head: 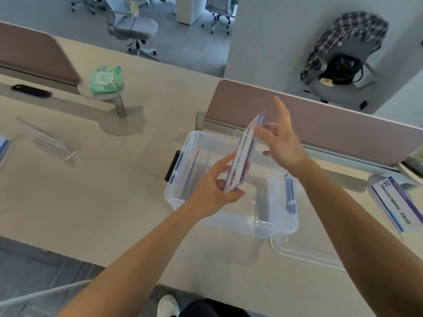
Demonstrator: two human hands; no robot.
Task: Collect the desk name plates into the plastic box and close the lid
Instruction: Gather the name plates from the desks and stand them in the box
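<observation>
A clear plastic box (280,221) stands open on the desk in front of me, with at least one clear name plate upright along its left wall. Above the box I hold a printed name plate (243,154) tilted on edge. My left hand (214,187) grips its lower end. My right hand (280,143) touches its upper end with the fingers spread. The clear lid (304,252) lies flat on the desk at the box's near right corner. Another printed name plate (398,202) sits at the right, and a clear empty one (45,138) lies at the left.
Pink divider panels (320,124) run behind the box and at the far left. A green wipes pack (106,80) rests on a small round stand. A black object (31,90) lies in the desk's cable slot. Office chairs stand beyond the desk.
</observation>
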